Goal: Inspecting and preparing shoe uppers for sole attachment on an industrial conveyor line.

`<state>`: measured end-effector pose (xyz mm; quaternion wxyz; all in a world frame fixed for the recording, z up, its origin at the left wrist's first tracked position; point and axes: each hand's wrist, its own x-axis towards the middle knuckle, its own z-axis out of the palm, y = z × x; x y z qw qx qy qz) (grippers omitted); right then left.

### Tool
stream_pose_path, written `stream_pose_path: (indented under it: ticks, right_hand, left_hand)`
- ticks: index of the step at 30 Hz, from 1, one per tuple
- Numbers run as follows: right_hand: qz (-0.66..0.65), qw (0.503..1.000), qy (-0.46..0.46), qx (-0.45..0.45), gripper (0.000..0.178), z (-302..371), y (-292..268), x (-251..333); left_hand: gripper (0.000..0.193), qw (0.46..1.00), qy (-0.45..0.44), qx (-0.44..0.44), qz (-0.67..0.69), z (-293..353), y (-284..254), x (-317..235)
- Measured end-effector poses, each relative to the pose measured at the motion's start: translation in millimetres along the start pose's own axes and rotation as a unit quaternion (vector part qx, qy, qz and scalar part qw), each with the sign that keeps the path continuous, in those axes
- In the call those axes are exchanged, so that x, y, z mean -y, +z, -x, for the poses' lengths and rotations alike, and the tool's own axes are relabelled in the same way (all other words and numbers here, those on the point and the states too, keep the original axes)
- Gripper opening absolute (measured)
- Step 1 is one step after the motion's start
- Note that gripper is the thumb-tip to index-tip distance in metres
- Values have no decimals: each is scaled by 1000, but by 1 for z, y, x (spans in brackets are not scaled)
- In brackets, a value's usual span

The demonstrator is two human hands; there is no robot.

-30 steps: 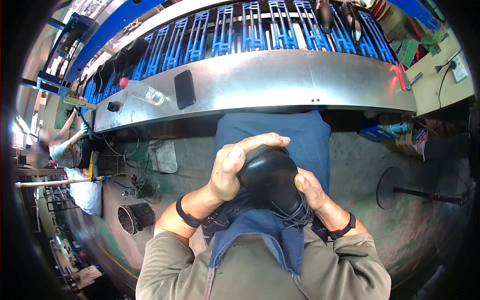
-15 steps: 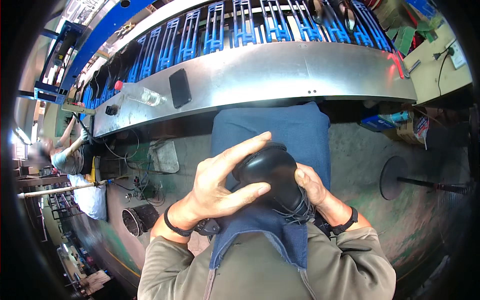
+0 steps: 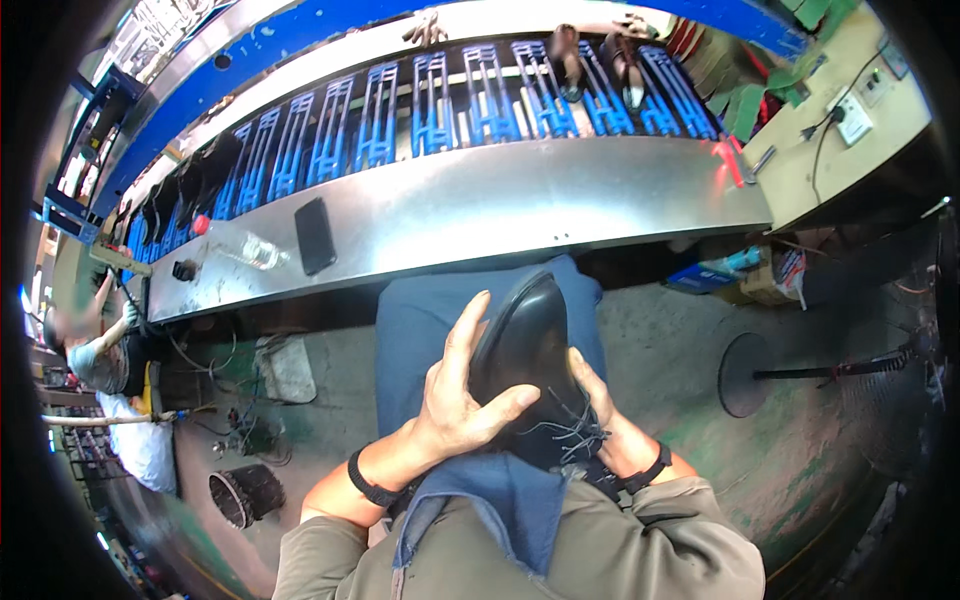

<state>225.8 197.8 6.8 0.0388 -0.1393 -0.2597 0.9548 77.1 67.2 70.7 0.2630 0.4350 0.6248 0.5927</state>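
A glossy black lace-up shoe (image 3: 525, 345) is held over my lap, its toe pointing away from me and its laces (image 3: 570, 432) hanging loose toward my right. My left hand (image 3: 455, 405) has its fingers along the shoe's left edge and its thumb across the upper. On the opposite side, my right hand (image 3: 608, 425) grips the shoe near the laces, with part of its fingers hidden behind it. The blue apron (image 3: 425, 325) lies under the shoe, over my legs.
A metal ledge (image 3: 420, 215) runs in front of me, bearing a phone (image 3: 314, 236) and a clear bottle (image 3: 245, 246). Beyond it stand blue racks (image 3: 380, 118) with dark shoes (image 3: 567, 65). A person (image 3: 100, 350) works at far left. A black bucket (image 3: 247, 495) and round-based stand (image 3: 747, 375) flank me.
The shoe has turned so its toe points away and its upper shows lengthwise. Both hands keep hold of it. The whole view has shifted, with the ledge lower and further left.
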Motion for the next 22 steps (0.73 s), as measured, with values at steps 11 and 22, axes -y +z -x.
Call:
stream_pose_path:
  ticks: [11, 22]
  right_hand:
    - [-175, 983, 59, 8, 64, -8, 3, -6]
    - [-116, 991, 37, -53, 51, -12, 2, -19]
  left_hand:
    - [57, 995, 64, 11, -82, -26, -17, 0]
    - [50, 991, 36, -2, -128, -12, -13, -15]
